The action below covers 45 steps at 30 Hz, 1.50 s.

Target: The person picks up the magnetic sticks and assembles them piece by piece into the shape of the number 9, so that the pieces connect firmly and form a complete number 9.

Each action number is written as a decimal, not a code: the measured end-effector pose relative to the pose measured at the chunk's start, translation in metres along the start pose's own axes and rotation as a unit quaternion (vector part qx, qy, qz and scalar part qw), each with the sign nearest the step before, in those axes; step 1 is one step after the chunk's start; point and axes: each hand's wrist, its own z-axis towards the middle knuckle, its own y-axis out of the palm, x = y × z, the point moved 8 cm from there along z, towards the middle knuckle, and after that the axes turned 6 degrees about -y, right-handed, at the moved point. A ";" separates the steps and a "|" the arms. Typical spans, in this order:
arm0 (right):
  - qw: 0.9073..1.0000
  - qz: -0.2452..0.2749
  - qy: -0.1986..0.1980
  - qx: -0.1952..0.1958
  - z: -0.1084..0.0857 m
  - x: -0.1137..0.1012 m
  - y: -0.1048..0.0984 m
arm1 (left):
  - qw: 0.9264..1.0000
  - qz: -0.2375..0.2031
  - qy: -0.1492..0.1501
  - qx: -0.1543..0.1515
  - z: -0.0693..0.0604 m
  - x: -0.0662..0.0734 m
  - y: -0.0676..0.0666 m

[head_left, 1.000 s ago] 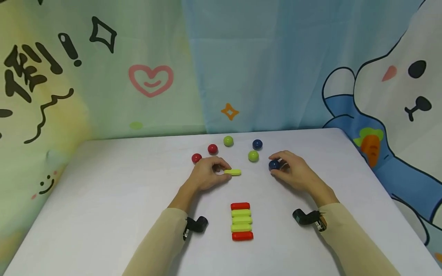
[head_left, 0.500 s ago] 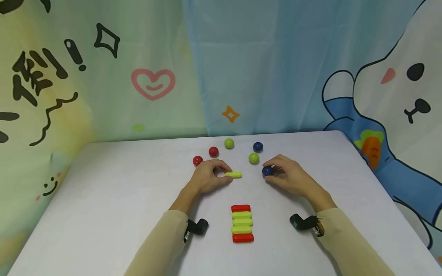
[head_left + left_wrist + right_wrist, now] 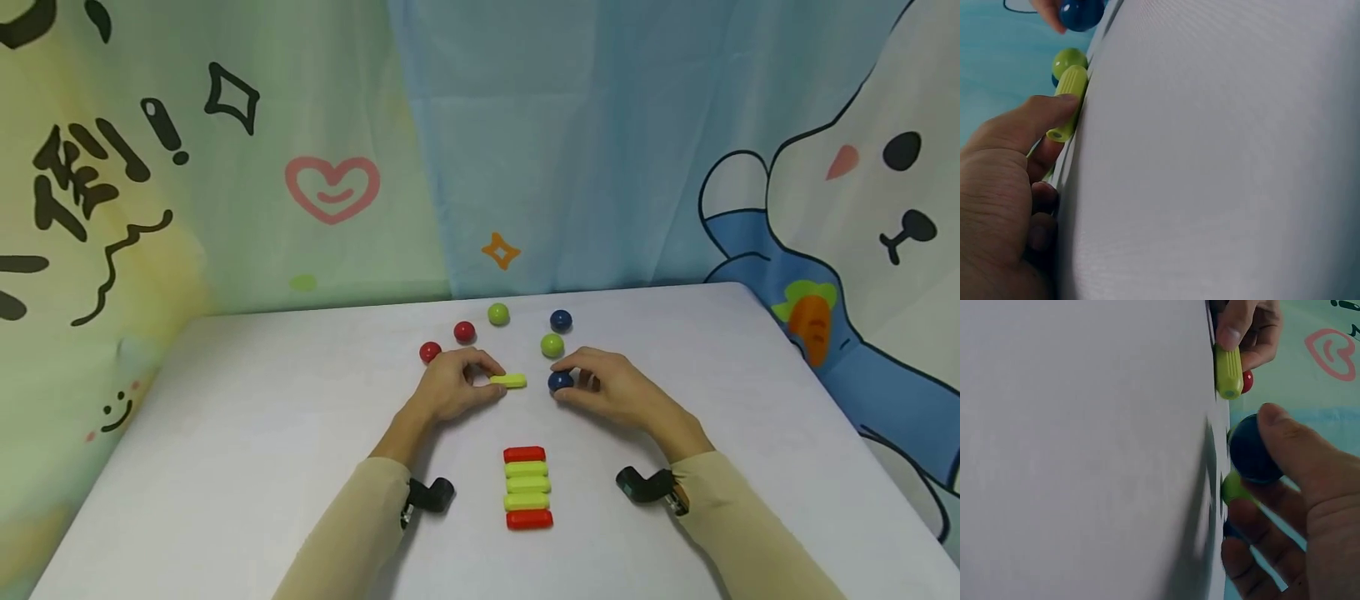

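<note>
My left hand (image 3: 459, 385) pinches one end of a yellow-green stick (image 3: 512, 381) between thumb and fingers, its other end pointing right. In the left wrist view the ribbed stick (image 3: 1071, 106) shows under the thumb. My right hand (image 3: 626, 390) pinches a dark blue ball (image 3: 560, 381) a short way right of the stick, apart from it. The right wrist view shows that ball (image 3: 1254, 450) between thumb and fingertips, off the white surface. Nearer me lies a column of sticks: a red one (image 3: 524, 454) at the far end, several yellow-green (image 3: 527, 485), and a red one (image 3: 529, 520) nearest.
Beyond the hands on the white table (image 3: 247, 433) are two red balls (image 3: 464, 332) (image 3: 430, 352), two green balls (image 3: 498, 314) (image 3: 552, 345) and a blue ball (image 3: 561, 321). A printed curtain (image 3: 510, 150) hangs behind the table's back edge.
My right hand has moved left and slightly nearer me with the blue ball, closing the distance to the stick. My left hand keeps its pinch in nearly the same place.
</note>
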 end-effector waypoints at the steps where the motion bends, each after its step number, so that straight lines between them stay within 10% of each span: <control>1: 1.000 0.000 0.008 -0.006 0.001 0.001 0.002 | 1.000 -0.001 -0.001 0.002 0.000 0.000 0.000; 45: 0.994 0.073 0.069 0.037 0.010 0.008 0.032 | 1.000 0.008 0.003 0.020 -0.004 0.000 0.000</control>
